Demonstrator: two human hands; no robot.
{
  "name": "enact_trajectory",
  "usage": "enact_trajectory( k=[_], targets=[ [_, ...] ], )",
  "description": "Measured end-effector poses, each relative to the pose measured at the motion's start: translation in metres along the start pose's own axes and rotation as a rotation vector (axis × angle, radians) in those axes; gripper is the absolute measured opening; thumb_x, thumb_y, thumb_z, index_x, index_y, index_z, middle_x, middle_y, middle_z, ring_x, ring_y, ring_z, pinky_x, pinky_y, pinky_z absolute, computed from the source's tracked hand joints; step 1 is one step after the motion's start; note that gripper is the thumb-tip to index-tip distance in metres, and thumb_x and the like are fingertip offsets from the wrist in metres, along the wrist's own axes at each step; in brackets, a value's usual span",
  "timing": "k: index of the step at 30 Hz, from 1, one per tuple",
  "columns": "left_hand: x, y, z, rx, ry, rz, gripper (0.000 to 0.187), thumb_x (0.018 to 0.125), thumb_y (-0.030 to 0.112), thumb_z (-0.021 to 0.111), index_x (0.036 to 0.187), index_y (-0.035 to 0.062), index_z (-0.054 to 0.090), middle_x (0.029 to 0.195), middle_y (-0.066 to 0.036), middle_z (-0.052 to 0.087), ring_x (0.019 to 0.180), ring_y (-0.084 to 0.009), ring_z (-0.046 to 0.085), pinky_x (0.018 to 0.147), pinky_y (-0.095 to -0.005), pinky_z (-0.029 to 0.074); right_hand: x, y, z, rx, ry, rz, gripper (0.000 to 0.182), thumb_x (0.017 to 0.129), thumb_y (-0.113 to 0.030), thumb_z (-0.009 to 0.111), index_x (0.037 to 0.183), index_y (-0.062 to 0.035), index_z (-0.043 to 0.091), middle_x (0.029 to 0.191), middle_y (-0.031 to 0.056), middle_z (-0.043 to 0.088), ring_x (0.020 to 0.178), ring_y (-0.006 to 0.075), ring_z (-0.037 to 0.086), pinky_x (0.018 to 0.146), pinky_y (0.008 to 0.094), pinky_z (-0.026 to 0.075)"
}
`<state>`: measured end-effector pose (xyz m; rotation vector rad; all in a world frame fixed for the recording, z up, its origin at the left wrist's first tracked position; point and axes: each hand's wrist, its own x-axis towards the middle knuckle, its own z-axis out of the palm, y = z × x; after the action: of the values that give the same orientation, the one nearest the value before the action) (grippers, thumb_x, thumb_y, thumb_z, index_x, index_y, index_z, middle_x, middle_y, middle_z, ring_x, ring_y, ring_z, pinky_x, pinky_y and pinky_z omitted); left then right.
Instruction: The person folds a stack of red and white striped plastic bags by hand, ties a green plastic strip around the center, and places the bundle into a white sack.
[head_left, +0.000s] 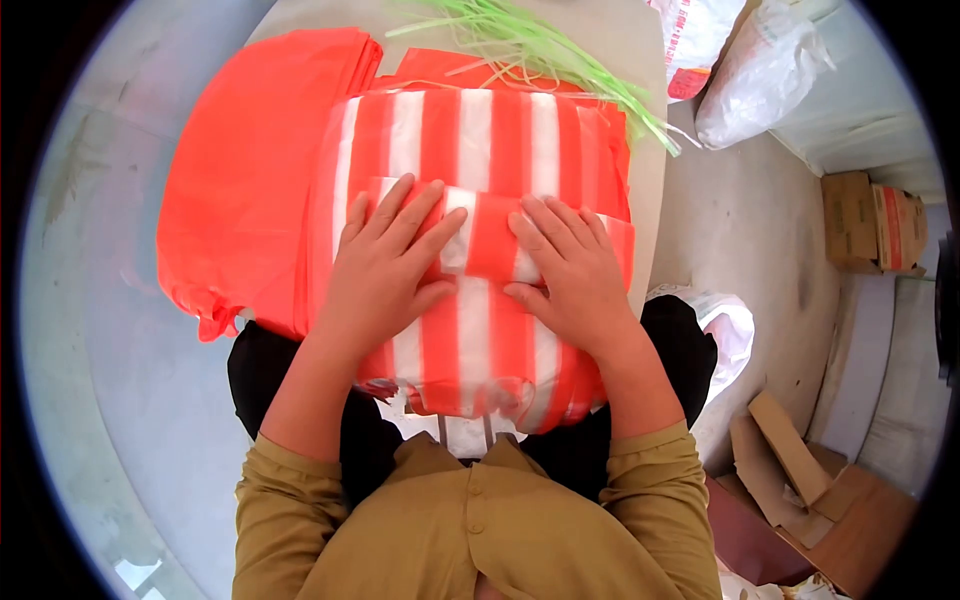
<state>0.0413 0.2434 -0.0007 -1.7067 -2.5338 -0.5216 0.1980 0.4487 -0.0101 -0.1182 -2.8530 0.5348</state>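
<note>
Now I have the red-and-white striped plastic bundle (485,300) beneath my left hand (390,250) and right hand (572,265), fingers of both spread apart.

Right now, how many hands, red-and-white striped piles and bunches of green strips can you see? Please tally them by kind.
Hands: 2, the left hand and the right hand, both flat on the pile
Red-and-white striped pile: 1
Bunch of green strips: 1
Total: 4
</note>
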Motion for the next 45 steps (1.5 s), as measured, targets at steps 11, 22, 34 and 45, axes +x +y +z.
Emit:
enact_trajectory(
  k=[11, 22, 34, 45],
  targets=[
    [0.000, -0.003, 0.003, 0.085, -0.023, 0.034, 0.064, 0.080, 0.020, 0.078, 0.141, 0.0124, 0.059, 0.151, -0.009, 0.054, 0.142, -0.0303, 0.049, 0.116, -0.0522, 0.038, 0.007, -0.003, -0.003, -0.036, 0.064, -0.124, 0.070, 0.068, -0.018, 0.086, 0.130, -0.0039, 0.059, 0.132, 0.0149, 0.060, 0.120, 0.0339, 0.057, 0.103, 0.0468, 0.047],
    [-0.002, -0.001, 0.013, 0.122, 0.022, 0.109, 0.055, 0.084, 0.014, 0.072, 0.137, 0.0098, 0.061, 0.144, -0.009, 0.060, 0.138, -0.0281, 0.054, 0.114, -0.0484, 0.040, 0.009, -0.009, 0.001, -0.043, 0.049, -0.146, 0.071, 0.067, -0.020, 0.087, 0.131, -0.0055, 0.060, 0.131, 0.0147, 0.062, 0.117, 0.0334, 0.059, 0.102, 0.0459, 0.049],
    [-0.001, -0.002, 0.012, 0.158, 0.084, 0.107, 0.038, 0.094, 0.010, 0.056, 0.130, 0.0092, 0.065, 0.137, -0.007, 0.067, 0.129, -0.0267, 0.063, 0.105, -0.0446, 0.050, 0.007, -0.007, 0.014, -0.198, 0.178, -0.213, 0.044, 0.081, -0.009, 0.067, 0.124, -0.0021, 0.063, 0.123, 0.0143, 0.067, 0.110, 0.0294, 0.066, 0.091, 0.0389, 0.056],
    [-0.003, -0.022, 0.013, 0.151, 0.143, 0.013, 0.032, 0.090, 0.007, 0.060, 0.120, 0.0041, 0.070, 0.126, -0.011, 0.073, 0.121, -0.0288, 0.068, 0.097, -0.0429, 0.054, -0.001, -0.002, 0.009, -0.192, 0.180, -0.124, 0.036, 0.083, -0.007, 0.066, 0.119, -0.0033, 0.066, 0.121, 0.0126, 0.069, 0.108, 0.0286, 0.068, 0.089, 0.0385, 0.056]
  ],
)
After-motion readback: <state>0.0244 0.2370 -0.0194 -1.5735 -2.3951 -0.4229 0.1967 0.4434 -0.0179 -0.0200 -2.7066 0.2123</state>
